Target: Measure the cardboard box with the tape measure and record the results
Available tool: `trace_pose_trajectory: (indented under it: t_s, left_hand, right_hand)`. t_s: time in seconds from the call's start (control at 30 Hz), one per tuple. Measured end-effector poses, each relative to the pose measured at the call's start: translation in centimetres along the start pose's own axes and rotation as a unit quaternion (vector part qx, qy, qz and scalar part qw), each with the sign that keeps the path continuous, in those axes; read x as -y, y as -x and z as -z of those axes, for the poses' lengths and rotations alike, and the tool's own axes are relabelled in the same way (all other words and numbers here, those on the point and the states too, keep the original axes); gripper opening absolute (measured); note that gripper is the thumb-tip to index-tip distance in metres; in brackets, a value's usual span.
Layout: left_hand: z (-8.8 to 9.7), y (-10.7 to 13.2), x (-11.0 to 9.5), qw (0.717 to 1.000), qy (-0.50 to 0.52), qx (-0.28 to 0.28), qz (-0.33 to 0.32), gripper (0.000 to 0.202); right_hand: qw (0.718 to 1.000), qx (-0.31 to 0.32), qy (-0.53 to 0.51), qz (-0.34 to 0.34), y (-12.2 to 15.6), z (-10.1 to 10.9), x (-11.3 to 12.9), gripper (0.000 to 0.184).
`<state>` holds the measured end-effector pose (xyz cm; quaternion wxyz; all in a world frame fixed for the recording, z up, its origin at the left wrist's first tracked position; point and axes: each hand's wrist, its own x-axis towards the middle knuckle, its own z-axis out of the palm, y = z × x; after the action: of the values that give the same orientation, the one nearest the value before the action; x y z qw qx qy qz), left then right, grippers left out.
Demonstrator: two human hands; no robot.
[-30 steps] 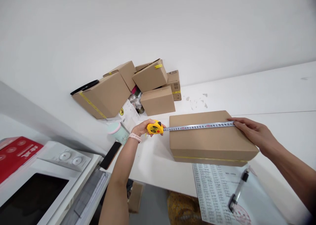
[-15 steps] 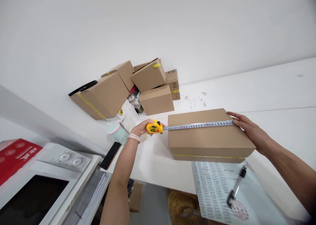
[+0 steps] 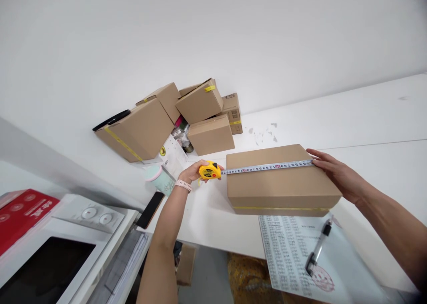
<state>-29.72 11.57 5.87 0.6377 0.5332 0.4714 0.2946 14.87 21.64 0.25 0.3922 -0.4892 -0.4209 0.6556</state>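
Note:
A flat brown cardboard box [image 3: 280, 188] lies on the white table [image 3: 367, 126]. My left hand [image 3: 191, 171] grips a yellow tape measure case [image 3: 209, 170] just off the box's left edge. The white tape blade [image 3: 267, 166] stretches across the box top to its right edge. There my right hand [image 3: 335, 173] presses the blade's end down with fingers laid flat over the corner. A pale watch band sits on my left wrist.
A pile of cardboard boxes [image 3: 173, 117] stands against the wall at the back. A mint cup [image 3: 159, 178] and a black phone [image 3: 150, 209] lie near my left arm. A printed sheet [image 3: 293, 255] with a pen [image 3: 316, 250] lies before the box. A white machine [image 3: 60, 246] stands at left.
The view has drifted slightly, so the box and hands sit a little higher and to the left in the picture. Both hands keep the tape stretched across the box.

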Motion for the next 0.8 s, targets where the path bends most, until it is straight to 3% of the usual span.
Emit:
trace_pose_trajectory:
  t_s: [0.1, 0.2, 0.3, 0.37, 0.47, 0.53, 0.6, 0.7, 0.8]
  left_hand:
    - [-0.4, 0.0, -0.3, 1.0, -0.004, -0.016, -0.003, 0.073]
    - [-1.4, 0.4, -1.2, 0.999, -0.012, -0.031, -0.009, 0.07]
    - [-3.6, 1.5, -2.8, 0.999, -0.026, -0.035, -0.014, 0.066]
    - [-5.8, 2.8, -3.6, 0.999, -0.033, -0.037, -0.016, 0.063]
    - [-10.3, 4.8, -3.3, 0.999, 0.002, -0.042, -0.006, 0.069]
    - [-14.1, 5.8, -1.9, 0.997, 0.064, -0.037, 0.008, 0.081]
    - [-18.4, 6.0, 0.2, 0.989, 0.146, -0.018, 0.021, 0.076]
    - [-24.5, 4.6, 3.0, 0.951, 0.303, -0.056, -0.037, 0.063]
    - [-28.5, 1.8, 3.6, 0.913, 0.387, -0.115, -0.066, 0.068]
  right_hand:
    - [0.999, -0.003, 0.035, 0.019, 0.0, 0.2, -0.3, 0.048]
    - [0.992, -0.055, 0.101, 0.048, 0.4, 0.3, -0.3, 0.034]
    - [0.973, -0.122, 0.185, 0.071, 0.9, 0.1, 0.2, 0.027]
    - [0.968, -0.111, 0.207, 0.087, 1.1, 0.0, 0.9, 0.026]
    - [0.968, -0.038, 0.215, 0.127, 1.1, 0.1, 2.6, 0.033]
    - [0.957, 0.019, 0.244, 0.159, 0.9, -0.1, 4.1, 0.04]
    - [0.937, 0.086, 0.281, 0.186, 0.5, -0.9, 5.7, 0.044]
    - [0.913, 0.175, 0.31, 0.2, -0.8, -3.0, 7.3, 0.046]
    - [0.917, 0.137, 0.314, 0.204, -3.1, -5.3, 6.9, 0.047]
